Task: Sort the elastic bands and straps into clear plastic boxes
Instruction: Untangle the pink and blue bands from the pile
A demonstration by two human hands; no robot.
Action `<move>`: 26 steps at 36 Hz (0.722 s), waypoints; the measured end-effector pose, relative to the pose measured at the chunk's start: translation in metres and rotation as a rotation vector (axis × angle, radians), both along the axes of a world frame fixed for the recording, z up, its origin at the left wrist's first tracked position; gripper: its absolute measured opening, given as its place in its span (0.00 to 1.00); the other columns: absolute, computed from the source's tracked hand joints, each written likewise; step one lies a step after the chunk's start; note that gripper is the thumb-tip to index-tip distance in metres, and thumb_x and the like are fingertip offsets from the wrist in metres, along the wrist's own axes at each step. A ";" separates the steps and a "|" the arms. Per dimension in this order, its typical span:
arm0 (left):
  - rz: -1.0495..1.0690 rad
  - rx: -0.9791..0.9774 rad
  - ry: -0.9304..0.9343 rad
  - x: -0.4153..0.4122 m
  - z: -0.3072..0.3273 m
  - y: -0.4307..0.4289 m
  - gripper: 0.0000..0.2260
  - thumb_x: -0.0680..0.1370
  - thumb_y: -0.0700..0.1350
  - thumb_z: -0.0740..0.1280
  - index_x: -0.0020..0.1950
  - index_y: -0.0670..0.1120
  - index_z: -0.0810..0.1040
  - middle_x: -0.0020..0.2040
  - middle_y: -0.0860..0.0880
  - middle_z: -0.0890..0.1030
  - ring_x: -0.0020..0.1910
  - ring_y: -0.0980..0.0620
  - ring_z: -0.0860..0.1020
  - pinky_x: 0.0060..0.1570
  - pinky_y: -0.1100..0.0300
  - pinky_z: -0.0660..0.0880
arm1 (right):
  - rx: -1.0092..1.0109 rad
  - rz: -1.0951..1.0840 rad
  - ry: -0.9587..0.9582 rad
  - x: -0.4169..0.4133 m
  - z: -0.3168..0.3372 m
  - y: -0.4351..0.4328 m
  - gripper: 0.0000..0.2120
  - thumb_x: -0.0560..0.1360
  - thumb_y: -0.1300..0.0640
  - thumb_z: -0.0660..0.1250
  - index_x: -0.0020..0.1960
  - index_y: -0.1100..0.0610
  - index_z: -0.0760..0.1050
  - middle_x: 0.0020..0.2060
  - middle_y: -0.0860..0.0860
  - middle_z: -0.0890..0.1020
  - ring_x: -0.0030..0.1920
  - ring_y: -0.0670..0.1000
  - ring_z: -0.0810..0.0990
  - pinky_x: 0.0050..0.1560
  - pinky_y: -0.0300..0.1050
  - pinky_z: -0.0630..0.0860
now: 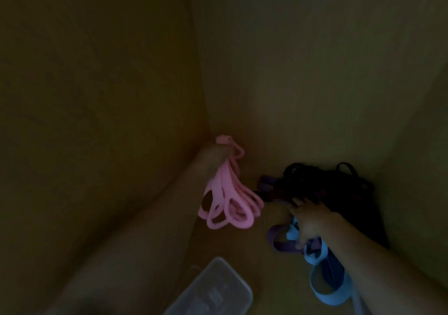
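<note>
Nearest the camera, a clear rectangular plastic box (213,290) lies on the yellow-brown surface (291,72). The dim light does not show whether it holds anything.

Just right of the box, the light-blue flat elastic bands (324,288) hang in loops from the right hand (308,220), together with a purple flat elastic band (281,242). The right hand is closed around this mixed bundle. Its fingertips point toward the pile beyond.

Further out and left of centre, the left hand (213,154) is raised above the surface. It is clamped on the upper end of a bunch of pink flat elastic loops (228,203), which dangle free.

Farthest away, a dark tangle of black straps (327,183) lies unsorted on the surface, with some purple and red pieces at its near edge.

Step in hand, by judgement: collection by colour, with nothing yet deposited from either hand.

The next move calls for:
- Lowering the pink bunch into the box.
- Releasing it fully so that no loop catches on the rim.
- Separating blue from purple before placing either colour.
</note>
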State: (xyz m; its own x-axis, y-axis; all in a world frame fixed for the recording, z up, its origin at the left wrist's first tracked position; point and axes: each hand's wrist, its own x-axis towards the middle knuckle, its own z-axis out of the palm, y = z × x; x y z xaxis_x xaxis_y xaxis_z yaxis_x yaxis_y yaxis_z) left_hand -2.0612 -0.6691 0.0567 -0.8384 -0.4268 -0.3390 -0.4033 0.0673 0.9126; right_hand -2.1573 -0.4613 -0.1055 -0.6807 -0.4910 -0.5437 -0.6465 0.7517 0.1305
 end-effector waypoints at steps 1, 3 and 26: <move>0.013 -0.005 0.008 0.001 -0.006 -0.003 0.08 0.80 0.39 0.61 0.42 0.43 0.76 0.36 0.44 0.81 0.30 0.50 0.79 0.36 0.57 0.78 | 0.003 0.004 -0.003 -0.001 0.000 -0.001 0.59 0.61 0.38 0.77 0.79 0.52 0.45 0.78 0.53 0.43 0.77 0.58 0.45 0.74 0.61 0.49; 0.040 -0.033 -0.020 0.003 -0.022 -0.004 0.09 0.79 0.37 0.63 0.38 0.44 0.76 0.28 0.48 0.81 0.25 0.53 0.79 0.30 0.60 0.78 | 0.005 0.007 -0.013 -0.001 0.000 -0.002 0.59 0.61 0.39 0.77 0.79 0.52 0.46 0.78 0.53 0.44 0.77 0.58 0.45 0.75 0.61 0.50; -0.020 -0.574 -0.205 -0.054 -0.115 -0.022 0.07 0.79 0.48 0.65 0.51 0.46 0.78 0.46 0.48 0.78 0.37 0.55 0.73 0.35 0.65 0.68 | -0.063 0.060 -0.047 0.001 0.003 0.005 0.58 0.65 0.41 0.76 0.79 0.52 0.40 0.78 0.51 0.39 0.77 0.57 0.45 0.75 0.55 0.51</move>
State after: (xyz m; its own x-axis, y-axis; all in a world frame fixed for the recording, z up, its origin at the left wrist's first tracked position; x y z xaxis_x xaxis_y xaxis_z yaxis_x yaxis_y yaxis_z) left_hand -2.1156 -0.6908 -0.0579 -0.7899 -0.5744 -0.2145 -0.5606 0.5350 0.6321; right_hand -2.1558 -0.4564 -0.1026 -0.6234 -0.5644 -0.5411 -0.6949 0.7172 0.0525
